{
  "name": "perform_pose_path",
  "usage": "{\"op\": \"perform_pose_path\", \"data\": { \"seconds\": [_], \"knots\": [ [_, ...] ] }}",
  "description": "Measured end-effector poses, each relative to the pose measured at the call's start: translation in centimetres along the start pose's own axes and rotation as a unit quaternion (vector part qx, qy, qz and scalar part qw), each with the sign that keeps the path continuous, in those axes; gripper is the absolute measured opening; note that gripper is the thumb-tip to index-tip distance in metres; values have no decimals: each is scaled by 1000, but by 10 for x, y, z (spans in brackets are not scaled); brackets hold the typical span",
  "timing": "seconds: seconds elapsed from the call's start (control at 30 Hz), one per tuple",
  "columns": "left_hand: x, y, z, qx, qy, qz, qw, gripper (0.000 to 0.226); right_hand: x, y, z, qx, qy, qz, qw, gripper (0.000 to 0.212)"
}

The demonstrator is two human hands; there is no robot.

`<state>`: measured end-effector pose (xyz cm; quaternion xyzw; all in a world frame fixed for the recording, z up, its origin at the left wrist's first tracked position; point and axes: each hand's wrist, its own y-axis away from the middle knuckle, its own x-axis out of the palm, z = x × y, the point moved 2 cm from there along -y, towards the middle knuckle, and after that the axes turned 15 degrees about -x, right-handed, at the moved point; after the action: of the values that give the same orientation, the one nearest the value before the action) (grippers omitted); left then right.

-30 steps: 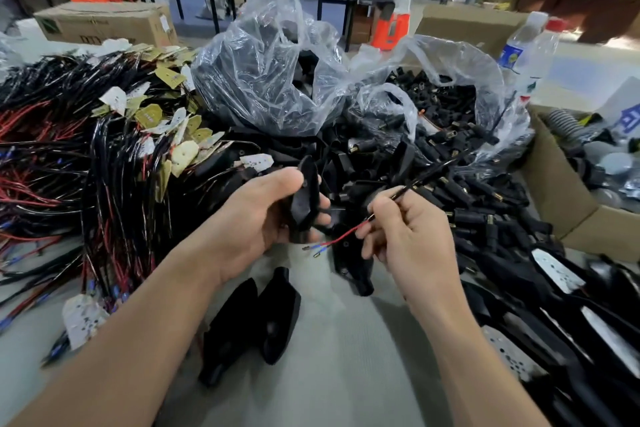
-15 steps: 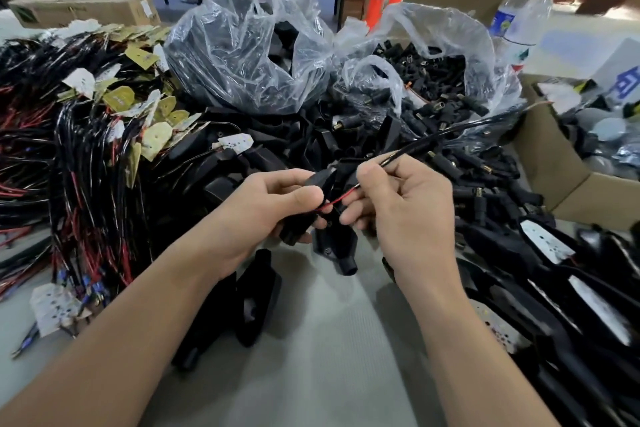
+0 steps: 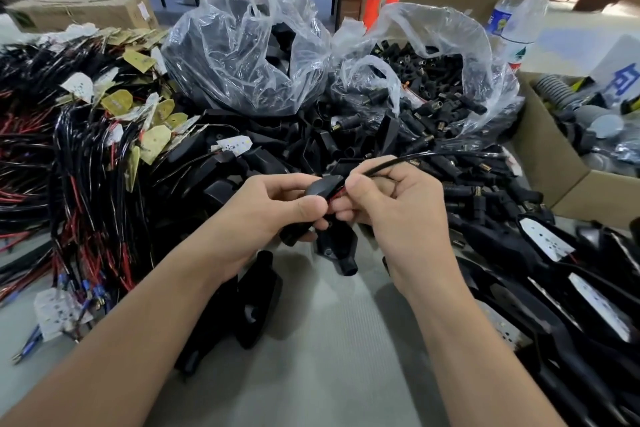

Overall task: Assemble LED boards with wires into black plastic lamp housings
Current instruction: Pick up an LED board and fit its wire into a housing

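Note:
My left hand (image 3: 273,208) grips a black plastic lamp housing (image 3: 320,189) above the grey table. My right hand (image 3: 391,211) pinches a black sheathed wire (image 3: 408,160) right at the housing's upper end. The wire's red strands (image 3: 337,196) show between my thumbs, and the cable runs off to the right over the pile. Another black housing (image 3: 337,248) lies just under my hands. Two more housings (image 3: 256,305) lie on the table near my left forearm.
A heap of black and red wires with LED boards (image 3: 86,135) fills the left. Two clear plastic bags (image 3: 242,55) of black parts stand behind. Assembled housings with white boards (image 3: 547,239) lie at the right, beside a cardboard box (image 3: 554,170) and bottles (image 3: 519,21).
My hands have come together. The wire's red and blue ends, free a second ago, now sit against the housing in my left hand. The housing has tilted toward my right hand.

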<state>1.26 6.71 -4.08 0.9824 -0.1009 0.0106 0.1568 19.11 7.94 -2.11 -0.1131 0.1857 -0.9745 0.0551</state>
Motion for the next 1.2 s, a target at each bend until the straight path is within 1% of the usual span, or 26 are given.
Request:
{"op": "perform_pose_path", "data": {
  "seconds": [0.03,0.07,0.17,0.23,0.33,0.4,0.5,0.57,0.63,0.7,0.77,0.83,0.93,0.97,1.03,1.1,1.17,1.2],
  "knots": [
    [1,-1,0,-4,11,0,1000,28,0,1,0,-7,15,11,1000,12],
    [1,-1,0,-9,27,0,1000,28,0,1,0,-18,40,23,999,13],
    [2,-1,0,-20,55,-11,998,41,-2,0,2,-56,127,50,989,20],
    [2,-1,-1,-16,34,-11,999,33,0,-1,3,-71,140,55,986,20],
    [7,0,0,-12,5,11,1000,20,1,0,5,-90,151,42,984,21],
    [9,0,0,-12,-4,12,1000,21,-2,0,5,-102,201,44,973,21],
    [10,0,1,-7,-8,1,1000,18,-5,-1,6,-121,297,83,944,21],
    [10,0,1,-8,-3,-10,1000,18,-3,0,6,-106,297,117,942,21],
    [10,-1,1,-13,3,-7,1000,26,1,2,5,-92,297,145,939,21],
    [12,1,1,-14,-10,5,1000,34,2,2,5,-88,297,144,940,18],
    [14,2,0,-10,-17,21,1000,35,2,2,6,-90,297,134,941,17],
    [13,1,0,-7,34,32,999,35,1,2,8,-80,295,155,940,18],
    [12,-2,-1,-44,145,6,988,45,2,1,11,-45,304,236,922,25],
    [13,-3,0,-57,158,3,986,44,2,2,12,-36,311,255,915,27],
    [18,-3,3,-66,152,22,986,38,2,2,13,-27,334,275,901,31],
    [22,-3,5,-70,142,33,987,38,3,5,14,-24,350,261,899,35],
    [23,-4,6,-85,156,22,984,43,3,7,14,-27,332,202,921,33],
    [24,-4,6,-90,170,18,981,50,2,7,14,-39,329,167,929,31]
  ]
}}
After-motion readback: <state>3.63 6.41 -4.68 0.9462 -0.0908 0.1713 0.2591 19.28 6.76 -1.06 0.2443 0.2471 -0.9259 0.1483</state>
